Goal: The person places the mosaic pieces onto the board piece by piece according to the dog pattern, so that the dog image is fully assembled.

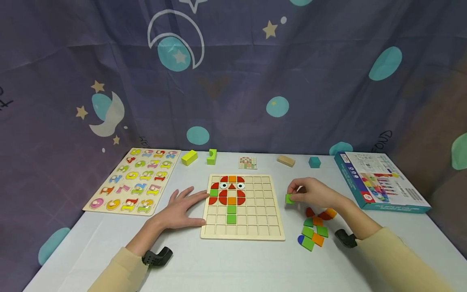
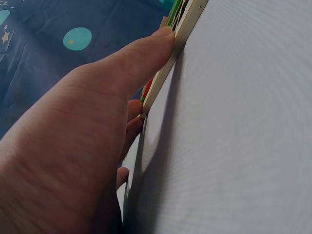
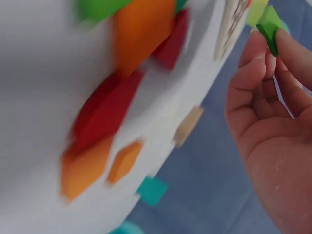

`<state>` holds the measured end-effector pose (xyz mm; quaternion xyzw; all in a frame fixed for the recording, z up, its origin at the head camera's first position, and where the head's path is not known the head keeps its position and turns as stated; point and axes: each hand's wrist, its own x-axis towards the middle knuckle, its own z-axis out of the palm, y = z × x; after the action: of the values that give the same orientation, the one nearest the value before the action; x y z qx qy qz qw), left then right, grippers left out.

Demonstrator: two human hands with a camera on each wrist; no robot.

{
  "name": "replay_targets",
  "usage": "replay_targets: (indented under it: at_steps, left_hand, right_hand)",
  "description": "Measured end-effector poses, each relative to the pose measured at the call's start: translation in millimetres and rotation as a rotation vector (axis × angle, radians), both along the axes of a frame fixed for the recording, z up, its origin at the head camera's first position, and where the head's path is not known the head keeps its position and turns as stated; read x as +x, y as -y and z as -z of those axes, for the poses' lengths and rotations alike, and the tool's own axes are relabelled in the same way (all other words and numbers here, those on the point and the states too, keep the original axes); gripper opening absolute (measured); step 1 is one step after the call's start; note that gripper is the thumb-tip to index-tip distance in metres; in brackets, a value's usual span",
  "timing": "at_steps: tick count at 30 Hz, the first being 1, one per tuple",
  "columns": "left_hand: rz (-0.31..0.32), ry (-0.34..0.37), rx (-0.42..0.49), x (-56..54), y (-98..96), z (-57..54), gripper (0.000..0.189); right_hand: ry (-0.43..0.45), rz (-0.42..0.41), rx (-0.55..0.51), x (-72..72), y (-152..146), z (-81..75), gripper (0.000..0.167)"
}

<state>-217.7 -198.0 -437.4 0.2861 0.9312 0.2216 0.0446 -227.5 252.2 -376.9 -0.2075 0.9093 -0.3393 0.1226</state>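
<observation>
Between thumb and fingertips my right hand (image 1: 311,192) pinches a green square tile (image 3: 269,27), held to the right of the wooden grid board (image 1: 259,237). My left hand (image 1: 182,211) rests at the board's left edge with fingers spread, and in the left wrist view its thumb (image 2: 151,51) touches the rim. On the board, red curved pieces, orange squares and two eye tiles (image 1: 240,186) form a figure. Two green squares (image 1: 231,219) run down beneath it, and another green tile (image 1: 214,192) sits near my left index fingertip.
Loose green, orange, red and blue tiles (image 1: 318,239) lie under my right forearm. A number puzzle board (image 1: 120,178) is at the left, a teal-edged box (image 1: 386,182) at the right. Along the back stand several blocks, among them a teal one (image 1: 314,162), and a small pattern card (image 1: 247,163).
</observation>
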Motion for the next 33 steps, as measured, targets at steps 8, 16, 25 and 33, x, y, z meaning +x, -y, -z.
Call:
replay_targets:
  at_steps: [8,16,25,33]
  left_hand:
    - [0.013,0.000,-0.013,0.1,-0.2,0.6,0.086]
    - [0.018,0.004,-0.001,1.3,-1.2,-1.5,0.083]
    - [0.008,-0.010,0.003,-0.3,-0.1,1.8,0.081]
    - [0.009,-0.037,0.022,0.6,-2.5,1.5,0.077]
  right_hand:
    - [-0.022,-0.079,-0.043,-3.9,40.7,-1.5,0.010]
    - [-0.019,-0.161,-0.092,-4.5,75.1,-2.5,0.007]
    - [-0.026,-0.270,-0.119,3.9,119.6,3.1,0.004]
    - [-0.030,-0.317,-0.096,10.3,147.1,9.3,0.005]
